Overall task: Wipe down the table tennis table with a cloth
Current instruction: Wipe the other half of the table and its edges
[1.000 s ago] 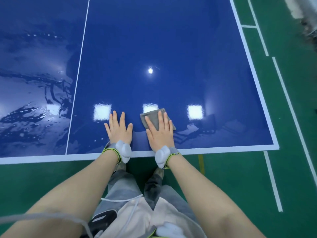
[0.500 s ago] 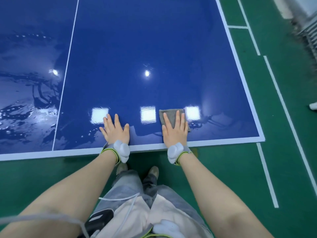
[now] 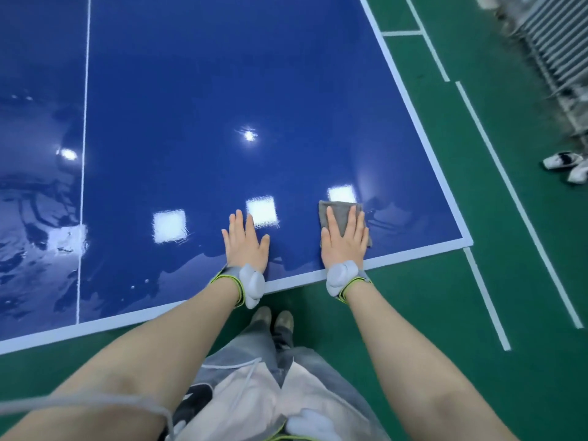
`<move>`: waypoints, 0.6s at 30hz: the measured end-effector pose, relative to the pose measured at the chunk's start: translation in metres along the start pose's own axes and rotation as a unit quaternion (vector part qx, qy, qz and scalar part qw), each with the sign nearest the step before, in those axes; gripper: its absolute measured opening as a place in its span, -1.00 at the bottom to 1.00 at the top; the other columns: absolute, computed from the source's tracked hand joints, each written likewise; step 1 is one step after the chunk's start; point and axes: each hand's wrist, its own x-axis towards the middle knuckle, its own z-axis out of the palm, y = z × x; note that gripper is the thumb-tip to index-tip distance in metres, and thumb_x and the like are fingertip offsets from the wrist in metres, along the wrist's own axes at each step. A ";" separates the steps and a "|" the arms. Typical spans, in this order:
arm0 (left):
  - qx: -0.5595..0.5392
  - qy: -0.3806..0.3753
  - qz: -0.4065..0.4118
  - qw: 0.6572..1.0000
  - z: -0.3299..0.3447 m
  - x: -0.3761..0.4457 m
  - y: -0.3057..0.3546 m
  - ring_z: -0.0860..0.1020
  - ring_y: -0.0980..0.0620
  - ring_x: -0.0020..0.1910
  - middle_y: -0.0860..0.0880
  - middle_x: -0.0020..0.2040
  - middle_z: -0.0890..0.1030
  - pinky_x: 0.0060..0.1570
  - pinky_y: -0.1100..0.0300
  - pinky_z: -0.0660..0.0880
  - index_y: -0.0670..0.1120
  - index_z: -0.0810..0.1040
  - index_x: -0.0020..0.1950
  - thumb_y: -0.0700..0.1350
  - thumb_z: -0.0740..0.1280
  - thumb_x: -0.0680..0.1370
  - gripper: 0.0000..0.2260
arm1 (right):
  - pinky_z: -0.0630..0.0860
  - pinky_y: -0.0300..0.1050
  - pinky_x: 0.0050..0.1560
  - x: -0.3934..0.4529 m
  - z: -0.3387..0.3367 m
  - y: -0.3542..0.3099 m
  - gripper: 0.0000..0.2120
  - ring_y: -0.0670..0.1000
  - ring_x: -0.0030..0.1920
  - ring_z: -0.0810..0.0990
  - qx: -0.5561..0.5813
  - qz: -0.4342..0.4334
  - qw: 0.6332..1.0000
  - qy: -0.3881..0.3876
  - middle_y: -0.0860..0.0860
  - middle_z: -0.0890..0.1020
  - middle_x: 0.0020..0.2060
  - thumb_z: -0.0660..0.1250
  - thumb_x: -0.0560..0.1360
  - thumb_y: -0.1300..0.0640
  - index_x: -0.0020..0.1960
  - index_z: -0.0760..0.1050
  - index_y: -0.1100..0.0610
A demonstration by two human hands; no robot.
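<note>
Palms (image 3: 343, 241) flat, R on cloth (image 3: 341, 214).

Right hand (image 3: 343, 241) with grey cloth (image 3: 342, 218) flat beneath it now lies much farther right along near edge of counter (image 3: 222, 90), close to right corner; a second ago it sat just beside left hand (image 3: 244, 241). Gap between the two hands now wide. Left hand holds same spot near edge, palm flat. View swings right: white shoes (image 3: 569, 165) on green floor (image 3: 477, 281) come into sight at right edge.
</note>
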 end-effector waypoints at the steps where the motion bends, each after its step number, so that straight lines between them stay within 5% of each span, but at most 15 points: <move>1: 0.011 -0.001 0.012 1.000 0.001 0.001 0.001 -0.17 -0.04 0.51 -0.10 0.54 -0.11 0.43 0.06 -0.24 -0.18 -0.02 0.52 -0.03 0.07 0.63 -0.48 | -0.19 0.06 0.48 -0.003 0.001 -0.010 -0.46 0.15 0.53 -0.15 0.007 0.002 1.000 -0.005 0.12 -0.11 0.54 -0.30 0.55 -0.14 0.53 -0.08 -0.14; 5: 0.033 -0.009 0.040 0.999 0.003 0.007 0.005 -0.19 -0.05 0.51 -0.11 0.54 -0.13 0.43 0.07 -0.26 -0.17 -0.04 0.52 -0.02 0.08 0.63 -0.46 | 0.25 0.15 0.38 -0.013 0.003 -0.018 -0.50 0.23 0.43 0.27 -0.008 -0.099 0.995 -0.015 0.21 0.35 0.41 -0.06 0.54 -0.07 0.45 0.30 -0.07; 8: 0.029 -0.017 0.051 0.998 0.001 0.014 0.016 -0.19 -0.05 0.51 -0.11 0.54 -0.13 0.42 0.08 -0.27 -0.17 -0.03 0.52 -0.01 0.09 0.62 -0.46 | 0.11 0.05 0.36 -0.005 0.001 0.015 -0.56 0.16 0.42 0.19 -0.039 -0.186 0.982 0.016 0.20 0.38 0.40 0.02 0.56 -0.02 0.42 0.31 -0.06; 12: 0.013 -0.039 0.061 0.997 -0.001 0.024 0.030 -0.19 -0.05 0.51 -0.10 0.54 -0.12 0.42 0.07 -0.27 -0.16 -0.01 0.52 -0.01 0.08 0.63 -0.48 | -0.22 -0.09 0.45 0.006 -0.012 0.046 -0.56 0.08 0.53 -0.09 -0.001 -0.023 0.999 0.022 0.09 0.01 0.54 -0.10 0.64 -0.06 0.52 0.07 -0.13; 15: 0.028 -0.023 0.061 0.997 0.000 0.027 0.029 -0.19 -0.06 0.51 -0.11 0.54 -0.12 0.42 0.06 -0.26 -0.16 -0.02 0.52 -0.01 0.07 0.63 -0.48 | -0.22 -0.03 0.47 0.019 -0.014 0.046 -0.55 0.07 0.53 -0.20 0.016 0.087 0.996 0.027 0.07 -0.14 0.55 -0.09 0.66 -0.05 0.53 -0.07 -0.15; 18: 0.041 -0.020 0.058 0.997 0.004 0.025 0.028 -0.18 -0.06 0.51 -0.11 0.54 -0.11 0.43 0.05 -0.25 -0.16 -0.02 0.52 -0.02 0.08 0.63 -0.48 | -0.24 0.03 0.48 0.020 -0.009 0.031 -0.53 0.11 0.53 -0.22 0.019 0.099 0.995 0.006 0.09 -0.17 0.54 -0.14 0.65 -0.10 0.53 -0.11 -0.16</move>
